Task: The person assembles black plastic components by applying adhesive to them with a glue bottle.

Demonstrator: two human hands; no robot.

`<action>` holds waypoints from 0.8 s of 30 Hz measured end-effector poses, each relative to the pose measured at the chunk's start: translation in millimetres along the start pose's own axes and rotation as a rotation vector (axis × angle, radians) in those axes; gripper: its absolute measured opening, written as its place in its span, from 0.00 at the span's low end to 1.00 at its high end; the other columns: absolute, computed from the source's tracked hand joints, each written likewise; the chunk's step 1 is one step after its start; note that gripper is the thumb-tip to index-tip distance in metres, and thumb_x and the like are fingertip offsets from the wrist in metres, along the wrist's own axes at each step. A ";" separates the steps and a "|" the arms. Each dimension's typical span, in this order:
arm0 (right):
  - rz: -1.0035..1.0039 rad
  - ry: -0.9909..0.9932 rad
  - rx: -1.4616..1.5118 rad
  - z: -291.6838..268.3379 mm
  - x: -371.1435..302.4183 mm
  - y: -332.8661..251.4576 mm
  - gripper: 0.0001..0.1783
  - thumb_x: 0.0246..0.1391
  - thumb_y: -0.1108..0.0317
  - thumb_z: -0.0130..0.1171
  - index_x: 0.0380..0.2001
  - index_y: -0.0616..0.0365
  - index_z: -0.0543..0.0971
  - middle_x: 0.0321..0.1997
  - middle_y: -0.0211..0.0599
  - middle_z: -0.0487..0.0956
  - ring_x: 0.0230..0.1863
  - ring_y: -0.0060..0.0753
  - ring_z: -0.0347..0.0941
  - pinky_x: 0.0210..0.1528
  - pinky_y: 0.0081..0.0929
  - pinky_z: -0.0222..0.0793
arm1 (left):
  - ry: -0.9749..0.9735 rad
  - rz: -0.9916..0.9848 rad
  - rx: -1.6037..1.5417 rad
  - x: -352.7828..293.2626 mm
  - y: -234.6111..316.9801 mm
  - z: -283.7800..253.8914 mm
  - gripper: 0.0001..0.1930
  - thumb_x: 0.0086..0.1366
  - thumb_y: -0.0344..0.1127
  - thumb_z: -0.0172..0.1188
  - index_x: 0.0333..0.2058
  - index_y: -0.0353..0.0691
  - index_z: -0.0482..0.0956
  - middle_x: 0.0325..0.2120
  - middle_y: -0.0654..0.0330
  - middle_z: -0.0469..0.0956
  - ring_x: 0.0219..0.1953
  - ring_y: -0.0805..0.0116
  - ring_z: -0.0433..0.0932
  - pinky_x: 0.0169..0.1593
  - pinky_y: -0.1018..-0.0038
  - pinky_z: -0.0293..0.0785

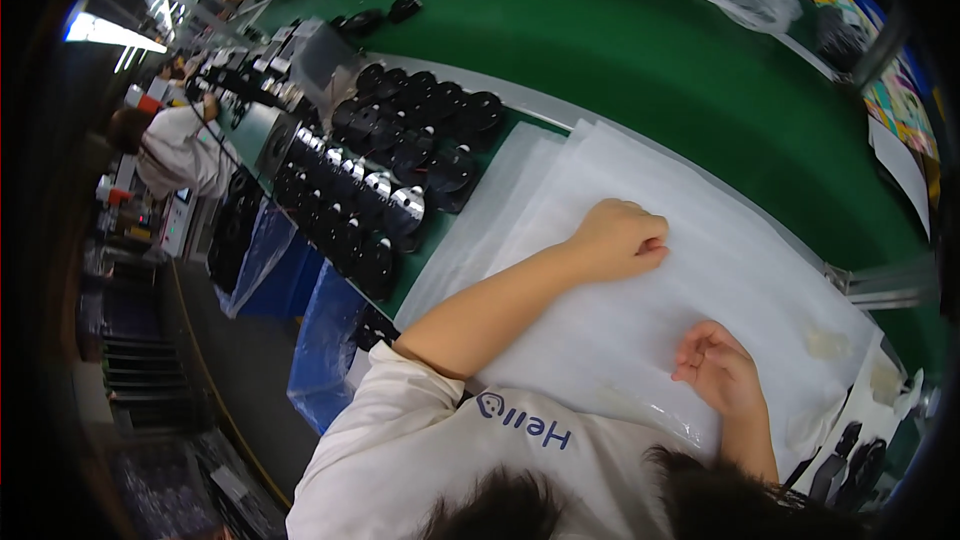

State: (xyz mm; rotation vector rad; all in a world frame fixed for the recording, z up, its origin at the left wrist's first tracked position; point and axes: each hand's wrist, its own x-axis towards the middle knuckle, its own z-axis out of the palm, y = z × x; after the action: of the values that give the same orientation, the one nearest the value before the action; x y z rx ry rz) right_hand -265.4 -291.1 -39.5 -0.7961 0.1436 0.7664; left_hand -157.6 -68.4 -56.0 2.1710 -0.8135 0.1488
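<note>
Left hand [622,240] curled into a fist over the middle of the stacked white sheets [740,250], can't tell if anything's pinched in it; right hand [725,372] half-curled, palm turned up, nothing visible in it, over the near right part of the same stack. Sheets lie on the green work surface [620,30] right in front of the person, rows of black round parts [400,130] just left of them, dark-handled tools [848,470] at lower right. Co-worker in a light shirt [185,152] well off to the left, blue lined bin [325,350] below the bench edge
</note>
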 end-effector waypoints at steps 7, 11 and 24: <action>-0.019 0.013 -0.007 -0.5 -0.9 2.8 0.13 0.45 0.71 0.43 0.37 0.63 0.66 0.35 0.41 0.70 0.36 0.32 0.68 0.38 0.31 0.69 | 0.026 0.025 -0.042 -1.3 -2.2 1.6 0.10 0.44 0.34 0.57 0.13 0.44 0.64 0.10 0.63 0.66 0.17 0.62 0.67 0.23 0.68 0.61; -0.017 0.011 0.023 1.3 -0.5 2.2 0.14 0.44 0.72 0.41 0.37 0.64 0.66 0.33 0.42 0.70 0.35 0.33 0.68 0.38 0.31 0.70 | 0.010 0.016 -0.013 -3.2 -3.4 2.0 0.10 0.45 0.35 0.58 0.15 0.45 0.65 0.10 0.65 0.67 0.18 0.64 0.68 0.23 0.68 0.61; -0.028 0.010 0.019 1.7 -0.2 1.6 0.14 0.44 0.71 0.44 0.36 0.64 0.66 0.32 0.42 0.71 0.32 0.32 0.70 0.38 0.30 0.70 | 0.046 0.021 -0.021 -1.9 -1.3 2.7 0.09 0.43 0.34 0.57 0.13 0.45 0.65 0.10 0.63 0.67 0.17 0.62 0.67 0.23 0.68 0.60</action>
State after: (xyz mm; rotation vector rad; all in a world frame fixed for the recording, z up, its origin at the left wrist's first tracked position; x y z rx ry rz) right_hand -266.9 -289.4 -39.2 -0.7824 0.1481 0.7338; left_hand -158.8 -68.7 -59.4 2.1320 -0.8085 0.1993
